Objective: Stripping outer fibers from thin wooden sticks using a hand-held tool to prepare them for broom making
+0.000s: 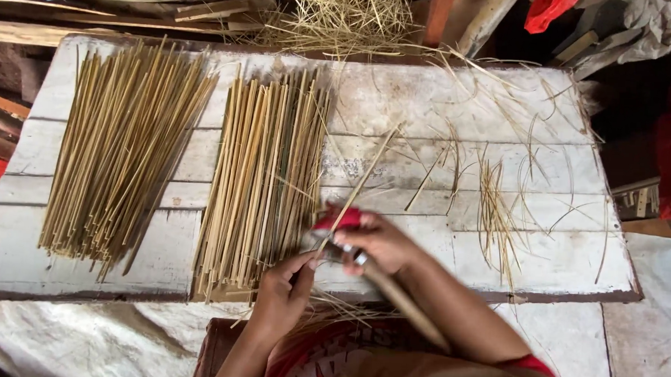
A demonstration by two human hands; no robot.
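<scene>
Thin bamboo strip (359, 180) slanting up over the whitewashed plank table (442, 103), lower end pinched at the near edge. Left hand (281, 296) closed on that lower end from below. Right hand (382, 241) clenched around a knife (391, 291) (wooden handle trailing back toward the body, red wrap over the thumb). Two piles of bamboo sticks (265, 178) lying just left; thin shavings (498, 209) scattered right.

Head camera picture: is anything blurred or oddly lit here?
In the head view, light is soft and even on the white board, with no glare; both stick bundles look sharp; the hands, left and right, and the knife are slightly motion-blurred; the corners fall dark.
</scene>
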